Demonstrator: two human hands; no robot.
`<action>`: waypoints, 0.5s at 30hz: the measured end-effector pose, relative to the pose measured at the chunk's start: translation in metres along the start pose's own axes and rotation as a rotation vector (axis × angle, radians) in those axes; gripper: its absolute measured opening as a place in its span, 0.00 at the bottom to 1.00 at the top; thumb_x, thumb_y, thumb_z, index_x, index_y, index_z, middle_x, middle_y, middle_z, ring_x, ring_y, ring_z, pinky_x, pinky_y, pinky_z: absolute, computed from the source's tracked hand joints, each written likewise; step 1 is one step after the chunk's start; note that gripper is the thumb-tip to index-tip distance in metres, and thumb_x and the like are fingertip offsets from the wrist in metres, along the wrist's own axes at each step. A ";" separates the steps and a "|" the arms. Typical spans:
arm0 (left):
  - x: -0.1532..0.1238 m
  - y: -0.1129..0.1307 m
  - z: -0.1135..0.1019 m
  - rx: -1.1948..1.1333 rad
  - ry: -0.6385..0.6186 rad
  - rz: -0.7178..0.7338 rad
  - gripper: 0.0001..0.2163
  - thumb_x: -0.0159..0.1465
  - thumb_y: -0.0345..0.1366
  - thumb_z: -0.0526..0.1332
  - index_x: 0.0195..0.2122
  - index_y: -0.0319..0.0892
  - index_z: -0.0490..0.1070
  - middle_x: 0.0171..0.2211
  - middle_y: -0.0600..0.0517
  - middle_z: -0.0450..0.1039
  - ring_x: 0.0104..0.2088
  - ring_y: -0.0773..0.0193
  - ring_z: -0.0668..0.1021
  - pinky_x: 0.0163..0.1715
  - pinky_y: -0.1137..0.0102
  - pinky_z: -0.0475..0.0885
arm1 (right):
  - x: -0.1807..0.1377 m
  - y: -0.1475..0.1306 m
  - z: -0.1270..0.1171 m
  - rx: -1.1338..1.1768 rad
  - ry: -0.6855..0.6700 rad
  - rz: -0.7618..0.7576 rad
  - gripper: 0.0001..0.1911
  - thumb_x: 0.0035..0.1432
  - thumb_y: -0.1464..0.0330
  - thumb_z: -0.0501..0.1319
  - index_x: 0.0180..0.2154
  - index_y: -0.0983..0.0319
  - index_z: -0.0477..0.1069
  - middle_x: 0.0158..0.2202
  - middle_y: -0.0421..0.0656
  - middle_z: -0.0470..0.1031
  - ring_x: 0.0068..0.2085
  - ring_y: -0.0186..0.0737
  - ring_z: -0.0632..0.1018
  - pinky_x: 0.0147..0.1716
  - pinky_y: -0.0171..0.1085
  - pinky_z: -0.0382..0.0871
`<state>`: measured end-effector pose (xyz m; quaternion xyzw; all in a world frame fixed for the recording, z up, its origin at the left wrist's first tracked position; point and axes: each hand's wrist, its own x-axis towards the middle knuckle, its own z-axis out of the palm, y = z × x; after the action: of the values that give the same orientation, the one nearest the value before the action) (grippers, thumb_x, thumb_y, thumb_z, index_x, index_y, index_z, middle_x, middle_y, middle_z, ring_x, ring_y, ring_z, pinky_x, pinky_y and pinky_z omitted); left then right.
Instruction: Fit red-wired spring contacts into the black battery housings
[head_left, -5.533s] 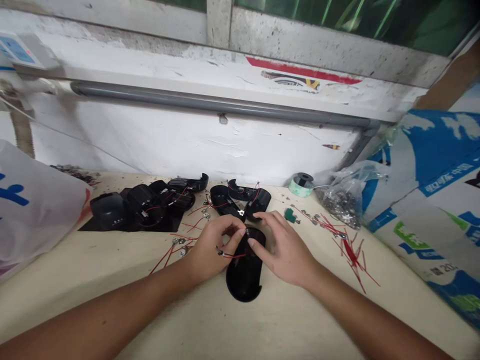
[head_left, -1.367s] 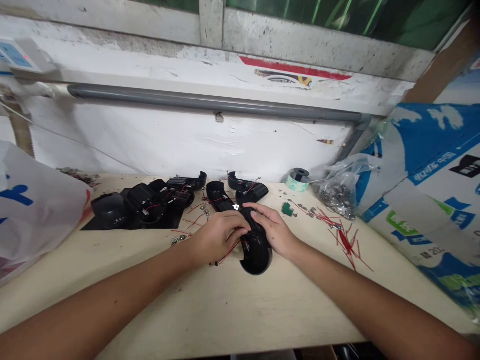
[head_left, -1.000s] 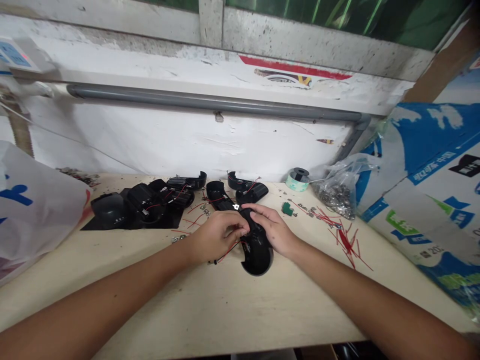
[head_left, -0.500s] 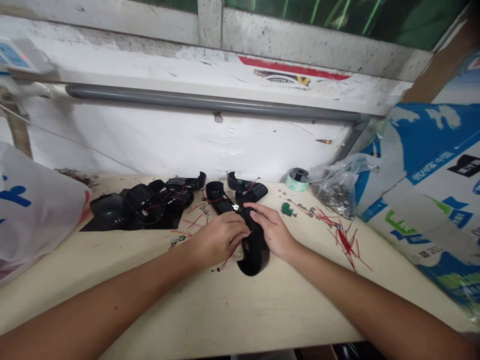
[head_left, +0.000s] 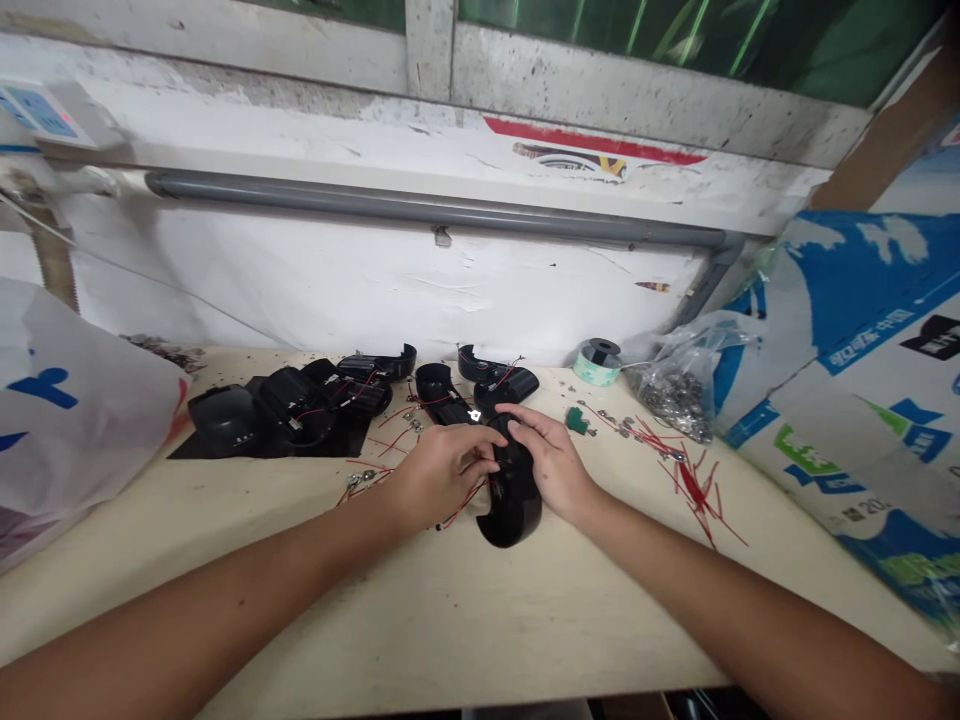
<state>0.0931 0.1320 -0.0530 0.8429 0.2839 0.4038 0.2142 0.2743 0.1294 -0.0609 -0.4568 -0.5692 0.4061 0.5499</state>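
Observation:
A curved black plastic housing (head_left: 511, 510) lies on the table in front of me, its rounded end toward me. My right hand (head_left: 553, 462) grips its right side, with the thumb on top. My left hand (head_left: 454, 468) is at the housing's left edge, fingers bent and thumb close to the fingertips; whatever they pinch is too small to make out. Thin red wires (head_left: 461, 508) run out below the left fingers. Just beyond my hands lies another black housing (head_left: 435, 385) with a small shiny metal tab (head_left: 475, 415) near its close end.
Several black housings (head_left: 289, 400) with red wires lie on a black sheet at left. To the right are a green piece (head_left: 576, 420), loose red wires (head_left: 697, 490), a spool (head_left: 598, 362) and a clear bag of metal parts (head_left: 679, 390). A white bag (head_left: 82, 420) and a printed carton (head_left: 862, 400) flank the table.
My left fingers have lifted and opened slightly at the housing's edge, and the red wires below them have shifted. The right hand keeps its grip. The view has moved slightly.

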 end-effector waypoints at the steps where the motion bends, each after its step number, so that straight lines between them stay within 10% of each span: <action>1: 0.000 -0.001 0.000 0.012 -0.004 0.021 0.06 0.65 0.27 0.63 0.41 0.40 0.78 0.35 0.50 0.82 0.34 0.64 0.82 0.36 0.71 0.76 | 0.000 0.000 0.000 0.005 0.002 0.003 0.18 0.54 0.59 0.63 0.44 0.59 0.79 0.42 0.43 0.80 0.48 0.47 0.75 0.51 0.44 0.65; 9: -0.001 -0.003 0.003 0.132 -0.051 0.141 0.10 0.69 0.29 0.57 0.36 0.39 0.78 0.35 0.47 0.80 0.37 0.62 0.80 0.39 0.68 0.75 | 0.003 0.000 0.001 -0.010 0.039 0.030 0.18 0.52 0.60 0.63 0.42 0.61 0.79 0.37 0.43 0.79 0.41 0.45 0.74 0.44 0.42 0.66; 15: 0.000 0.001 0.010 -0.109 0.063 -0.176 0.05 0.64 0.30 0.63 0.34 0.40 0.79 0.33 0.50 0.81 0.32 0.63 0.81 0.33 0.71 0.75 | 0.005 0.005 0.000 0.126 0.061 0.141 0.16 0.50 0.62 0.64 0.40 0.60 0.81 0.36 0.42 0.80 0.41 0.45 0.75 0.45 0.42 0.66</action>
<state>0.1015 0.1299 -0.0585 0.7886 0.3413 0.4246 0.2853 0.2753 0.1355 -0.0645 -0.4722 -0.4919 0.4646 0.5650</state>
